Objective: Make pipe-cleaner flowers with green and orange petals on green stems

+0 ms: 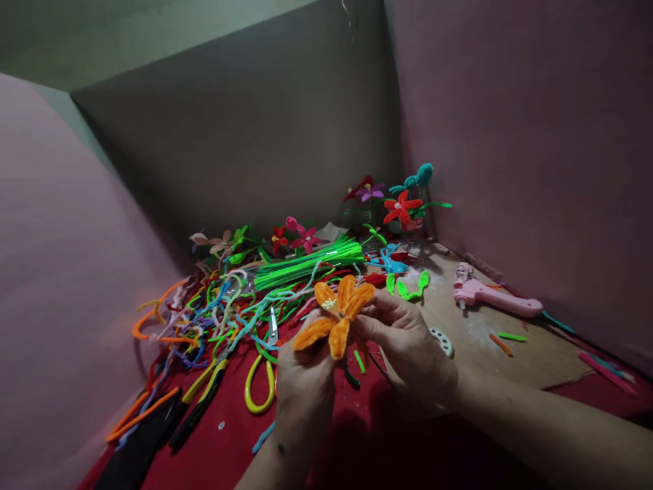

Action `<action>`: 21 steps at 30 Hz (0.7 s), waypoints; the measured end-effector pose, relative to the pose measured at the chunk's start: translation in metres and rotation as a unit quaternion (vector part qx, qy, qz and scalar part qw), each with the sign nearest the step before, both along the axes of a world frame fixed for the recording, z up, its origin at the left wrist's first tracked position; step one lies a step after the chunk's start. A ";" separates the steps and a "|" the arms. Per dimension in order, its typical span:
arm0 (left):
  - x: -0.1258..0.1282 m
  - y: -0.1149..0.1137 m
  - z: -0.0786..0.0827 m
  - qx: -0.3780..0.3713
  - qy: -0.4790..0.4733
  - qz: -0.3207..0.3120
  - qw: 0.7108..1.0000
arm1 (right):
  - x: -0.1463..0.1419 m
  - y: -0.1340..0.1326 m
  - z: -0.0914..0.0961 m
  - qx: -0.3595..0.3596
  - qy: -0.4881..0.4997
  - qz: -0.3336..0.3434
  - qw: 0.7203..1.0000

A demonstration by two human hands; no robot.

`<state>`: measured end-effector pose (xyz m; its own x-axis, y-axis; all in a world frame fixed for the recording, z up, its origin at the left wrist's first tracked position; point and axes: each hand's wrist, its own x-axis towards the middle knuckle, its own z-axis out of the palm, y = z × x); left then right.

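An orange pipe-cleaner flower [343,314] with pale yellow strands at its centre is held up between my two hands. My left hand [309,378] is closed round its underside, its fingertips mostly hidden behind the petals. With thumb and forefinger, my right hand [403,337] pinches the flower at its right side. Just left of my left hand lie yellow-handled scissors [260,384], blades pointing away from me. Farther left are yellow-and-black pliers [198,401].
Tangled pipe cleaners [204,327] and a green bundle [311,262] cover the table's left and back. Finished flowers [403,207] stand behind. A pink glue gun [497,296] rests on brown cardboard [541,354] at right. Pink walls [510,136] enclose the sides.
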<state>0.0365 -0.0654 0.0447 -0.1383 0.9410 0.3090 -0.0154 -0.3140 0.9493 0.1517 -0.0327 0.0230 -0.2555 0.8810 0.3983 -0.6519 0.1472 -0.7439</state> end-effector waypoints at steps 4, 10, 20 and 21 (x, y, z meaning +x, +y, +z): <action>0.000 -0.001 0.002 0.005 0.010 -0.003 1.000 | -0.001 0.002 0.003 -0.015 0.046 0.057 0.997; 0.001 -0.003 0.006 0.051 0.016 0.017 0.998 | -0.001 0.005 0.005 -0.054 0.075 0.105 0.990; -0.003 -0.002 0.007 0.107 0.074 0.003 0.991 | -0.004 0.006 0.000 -0.118 0.100 0.164 0.974; -0.003 -0.002 0.007 0.105 0.077 0.003 0.991 | -0.004 0.006 0.000 -0.117 0.095 0.162 0.975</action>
